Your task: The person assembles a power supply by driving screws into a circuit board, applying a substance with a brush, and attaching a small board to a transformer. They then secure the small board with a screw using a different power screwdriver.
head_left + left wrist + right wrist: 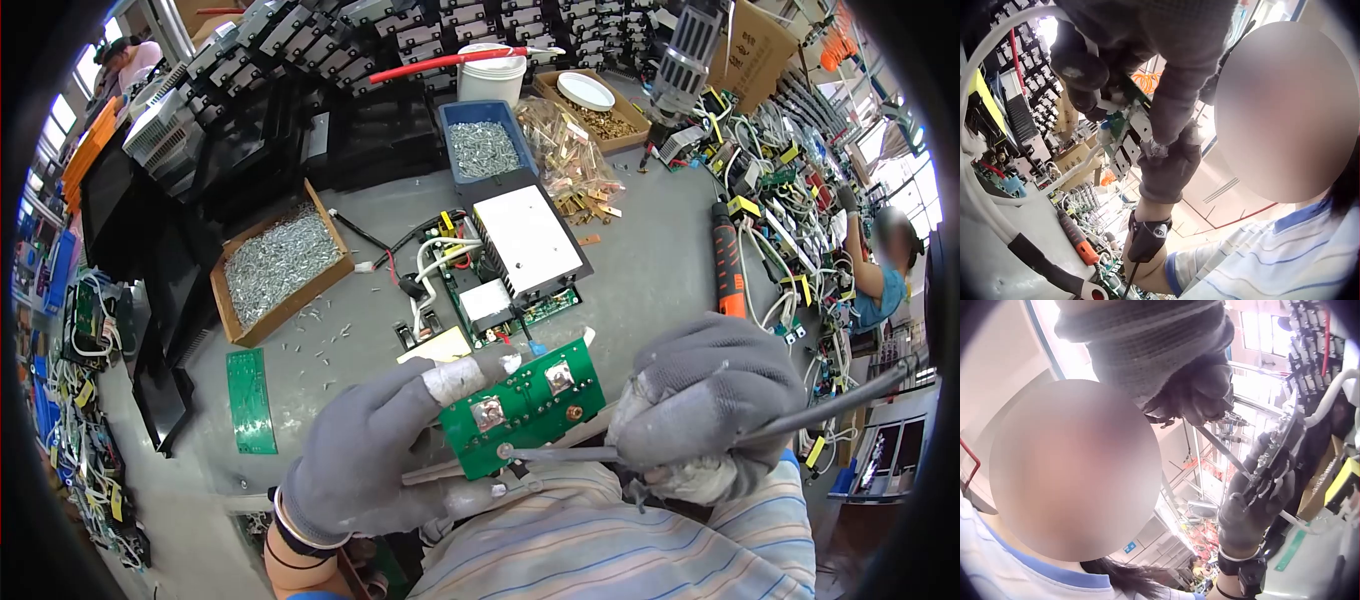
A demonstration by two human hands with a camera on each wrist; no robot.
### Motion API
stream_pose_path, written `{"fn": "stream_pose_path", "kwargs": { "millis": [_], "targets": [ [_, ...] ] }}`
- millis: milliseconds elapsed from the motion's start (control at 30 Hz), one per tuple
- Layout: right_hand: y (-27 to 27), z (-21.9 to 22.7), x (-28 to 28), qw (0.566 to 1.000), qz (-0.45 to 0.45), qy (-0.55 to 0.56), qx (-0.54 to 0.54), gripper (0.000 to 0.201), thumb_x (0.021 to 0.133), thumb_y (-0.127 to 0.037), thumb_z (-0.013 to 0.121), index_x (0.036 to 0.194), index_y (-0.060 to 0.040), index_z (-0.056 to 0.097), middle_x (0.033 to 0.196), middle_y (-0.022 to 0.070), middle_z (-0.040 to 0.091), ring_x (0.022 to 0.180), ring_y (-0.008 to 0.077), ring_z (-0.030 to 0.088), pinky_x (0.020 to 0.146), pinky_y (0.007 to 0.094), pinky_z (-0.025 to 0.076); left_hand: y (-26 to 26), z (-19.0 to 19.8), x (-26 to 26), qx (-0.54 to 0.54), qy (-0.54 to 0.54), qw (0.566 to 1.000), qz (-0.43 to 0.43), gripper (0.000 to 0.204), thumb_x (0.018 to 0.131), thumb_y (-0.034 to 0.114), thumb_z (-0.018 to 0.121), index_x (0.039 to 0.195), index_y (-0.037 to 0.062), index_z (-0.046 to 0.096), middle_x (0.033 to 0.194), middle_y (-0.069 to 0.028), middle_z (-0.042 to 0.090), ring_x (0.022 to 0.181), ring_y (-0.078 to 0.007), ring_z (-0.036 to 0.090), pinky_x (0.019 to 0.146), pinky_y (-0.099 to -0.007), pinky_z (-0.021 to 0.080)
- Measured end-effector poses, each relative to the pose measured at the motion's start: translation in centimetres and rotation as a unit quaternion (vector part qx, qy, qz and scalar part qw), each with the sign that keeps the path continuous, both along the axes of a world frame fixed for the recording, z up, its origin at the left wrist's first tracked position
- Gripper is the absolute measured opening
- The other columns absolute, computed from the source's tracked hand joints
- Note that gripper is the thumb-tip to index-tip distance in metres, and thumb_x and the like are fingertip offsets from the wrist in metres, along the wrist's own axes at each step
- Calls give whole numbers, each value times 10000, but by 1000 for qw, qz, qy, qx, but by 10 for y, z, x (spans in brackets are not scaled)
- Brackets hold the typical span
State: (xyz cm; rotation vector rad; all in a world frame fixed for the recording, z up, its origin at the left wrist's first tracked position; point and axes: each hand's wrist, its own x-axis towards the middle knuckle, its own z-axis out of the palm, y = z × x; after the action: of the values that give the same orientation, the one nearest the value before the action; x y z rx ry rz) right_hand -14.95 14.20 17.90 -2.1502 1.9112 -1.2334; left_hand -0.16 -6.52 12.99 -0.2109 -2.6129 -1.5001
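Note:
Gloved in grey with white tape on the fingers, my left hand [375, 440] grips a green circuit board [535, 415] by its left side, thumb below and fingers above. Two silvery solder patches and a copper-coloured round fitting show on its face. My right hand [705, 410] is curled round a slim grey metal tool [565, 454], whose rounded end overlaps the board's lower edge. The right wrist view shows the tool [1225, 450] slanting from that hand to the board [1279, 450]. White cables [988, 206] hang near the left hand, one ending in a ring lug.
Behind the board lies an open unit with a white-topped casing [525, 240]. A cardboard tray [245, 325] and a blue bin [448, 135] hold screws. Another green board [250, 400] lies left; an orange-black screwdriver [728, 265] lies right. Stacked electronics line the right side.

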Motion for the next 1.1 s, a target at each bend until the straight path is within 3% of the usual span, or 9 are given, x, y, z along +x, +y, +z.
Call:
{"fn": "stream_pose_path", "kwargs": {
  "millis": [533,633,667,733,800,833,867,900,1100],
  "targets": [
    [-13,19,22,973,-12,230,-13,264,660,-105,682,908,-42,617,707,75,584,550,177,588,480,290,462,15,-7,-4,-44,55,996,53,653,635,273,795,1208,94,540,929,-91,608,782,-280,625,643,-352,505],
    [8,13,7,979,-61,-142,-136,193,756,-158,643,911,-45,627,703,61,579,578,175,580,518,275,453,10,-3,-3,-9,36,998,50,693,603,209,804,1227,65,539,951,-132,613,826,-261,632,746,-317,487],
    [21,2,6,884,-129,-358,-273,197,757,-202,648,870,-40,645,710,62,583,582,179,572,527,288,436,9,-2,-3,-10,38,998,40,693,603,209,804,1227,65,539,951,-132,613,826,-261,632,746,-317,487],
    [56,7,-37,860,-249,-402,-192,204,878,-153,515,1024,-32,589,958,48,568,708,146,571,598,274,463,8,3,-4,1,-9,998,55,713,593,256,800,1221,41,540,938,-129,618,831,-257,634,759,-324,482],
    [83,-35,-98,879,-453,-149,21,167,858,-156,551,938,-17,599,957,80,567,673,127,549,556,261,436,8,-5,-7,31,7,999,21,720,596,318,787,1203,12,546,954,-133,627,858,-242,634,774,-321,481],
    [101,-66,-140,912,-396,60,90,166,823,-178,612,835,-13,605,729,68,569,551,108,526,470,259,414,9,-4,-5,29,-4,999,39,737,587,335,787,1193,-9,545,963,-136,630,874,-235,634,784,-316,478],
    [90,-80,-150,800,-505,-251,204,195,781,-196,654,771,-5,617,587,74,551,461,181,520,421,316,414,10,-3,-6,25,-12,998,59,756,578,352,787,1182,-30,543,971,-140,633,890,-227,633,794,-310,476],
    [92,-104,-171,758,-507,-285,295,236,762,-236,659,776,-3,631,613,116,591,485,238,569,446,356,448,11,-2,-8,21,-4,999,41,756,578,352,787,1182,-30,543,971,-140,633,890,-227,633,794,-310,476],
    [45,-121,-179,684,-611,64,393,238,779,-257,622,824,-28,667,805,175,648,756,312,634,666,395,493,15,-1,-9,74,-61,989,111,833,588,511,797,1140,-59,545,918,-129,642,830,-173,637,736,-278,499]
  ]
}}
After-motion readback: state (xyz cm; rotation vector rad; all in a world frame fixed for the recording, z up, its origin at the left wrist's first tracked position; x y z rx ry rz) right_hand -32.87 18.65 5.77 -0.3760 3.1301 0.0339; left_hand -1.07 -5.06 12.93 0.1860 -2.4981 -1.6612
